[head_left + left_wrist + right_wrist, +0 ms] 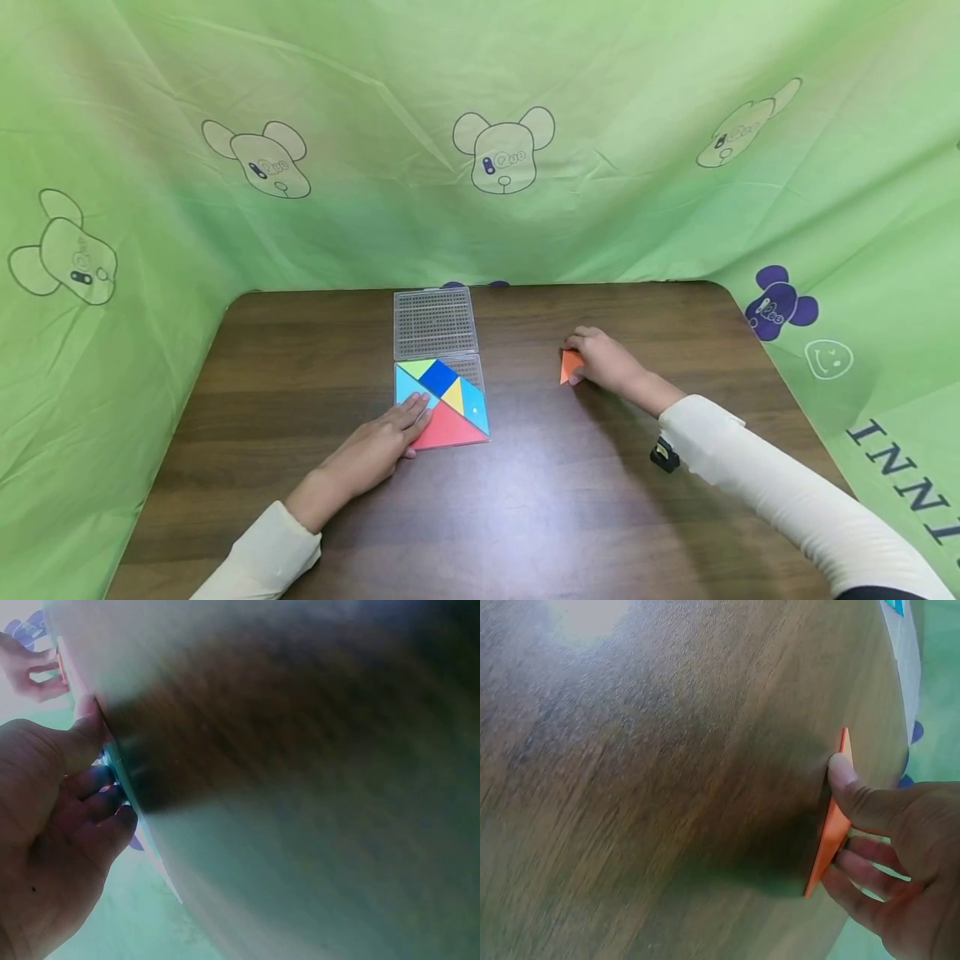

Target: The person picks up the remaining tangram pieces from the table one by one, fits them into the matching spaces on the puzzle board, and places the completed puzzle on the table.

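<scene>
An open clear plastic tangram case (471, 369) lies on the table with coloured flat pieces in its near half. Among them are a large red triangle (453, 427), a blue square (439, 378), a yellow triangle (455, 396) and light blue pieces. My left hand (375, 446) holds the case at its near left corner, fingers over the pieces and thumb at the near edge. To the right, my right hand (607, 364) pinches an orange triangle (570, 365) between thumb and fingers. In the right wrist view the orange triangle (832, 836) stands tilted close over the wood.
The case's gridded lid (435, 323) is folded out toward the back. A brown wooden table (300, 358) carries everything, with green printed curtain (375, 225) at its back and sides. A small black device (664, 455) sits by the right cuff.
</scene>
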### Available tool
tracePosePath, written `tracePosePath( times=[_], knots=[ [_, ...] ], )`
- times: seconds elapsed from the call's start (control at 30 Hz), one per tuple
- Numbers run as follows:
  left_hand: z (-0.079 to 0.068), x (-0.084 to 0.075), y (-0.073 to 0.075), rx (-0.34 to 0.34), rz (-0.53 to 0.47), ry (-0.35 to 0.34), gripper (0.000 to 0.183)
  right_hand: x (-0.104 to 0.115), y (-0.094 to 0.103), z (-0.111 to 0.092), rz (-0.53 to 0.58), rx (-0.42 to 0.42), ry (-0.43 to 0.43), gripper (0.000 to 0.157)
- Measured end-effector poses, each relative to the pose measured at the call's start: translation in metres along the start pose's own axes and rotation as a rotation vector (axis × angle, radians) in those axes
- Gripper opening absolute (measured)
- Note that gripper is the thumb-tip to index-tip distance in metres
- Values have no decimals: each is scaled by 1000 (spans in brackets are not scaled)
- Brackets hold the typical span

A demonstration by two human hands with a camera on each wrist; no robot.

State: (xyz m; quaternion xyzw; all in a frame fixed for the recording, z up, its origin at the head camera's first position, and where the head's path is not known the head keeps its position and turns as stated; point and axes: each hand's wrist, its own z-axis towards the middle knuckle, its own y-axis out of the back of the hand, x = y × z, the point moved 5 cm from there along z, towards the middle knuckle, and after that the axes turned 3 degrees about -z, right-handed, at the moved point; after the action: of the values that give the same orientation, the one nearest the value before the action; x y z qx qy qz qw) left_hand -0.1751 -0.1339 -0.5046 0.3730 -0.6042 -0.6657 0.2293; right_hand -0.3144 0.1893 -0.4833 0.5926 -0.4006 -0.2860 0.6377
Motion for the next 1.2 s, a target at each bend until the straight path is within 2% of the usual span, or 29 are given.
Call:
tracePosePath(
  times=[0.37, 0.53, 0.67, 0.9, 1.07, 1.2],
  knots=[
    [-1, -1, -1, -7, -1, -3, 60, 0, -1, 0, 19, 8, -76, 46],
    [-1, -1, -2, -10, 3, -3, 60, -3, 4, -1, 95, 17, -105, 29],
    [-1, -1, -3, -4, 2, -2, 60, -5, 11, -2, 166, 11, -88, 20],
    [-1, -1, -1, -4, 2, 2, 60, -8, 23, 1, 181, 25, -40, 12],
    [-1, -1, 0, 3, -6, 6, 60, -8, 26, 3, 194, 56, -61, 7],
    [-1, -1, 1, -2, -1, 3, 59, -6, 29, 6, 216, 38, -74, 8]
  ],
)
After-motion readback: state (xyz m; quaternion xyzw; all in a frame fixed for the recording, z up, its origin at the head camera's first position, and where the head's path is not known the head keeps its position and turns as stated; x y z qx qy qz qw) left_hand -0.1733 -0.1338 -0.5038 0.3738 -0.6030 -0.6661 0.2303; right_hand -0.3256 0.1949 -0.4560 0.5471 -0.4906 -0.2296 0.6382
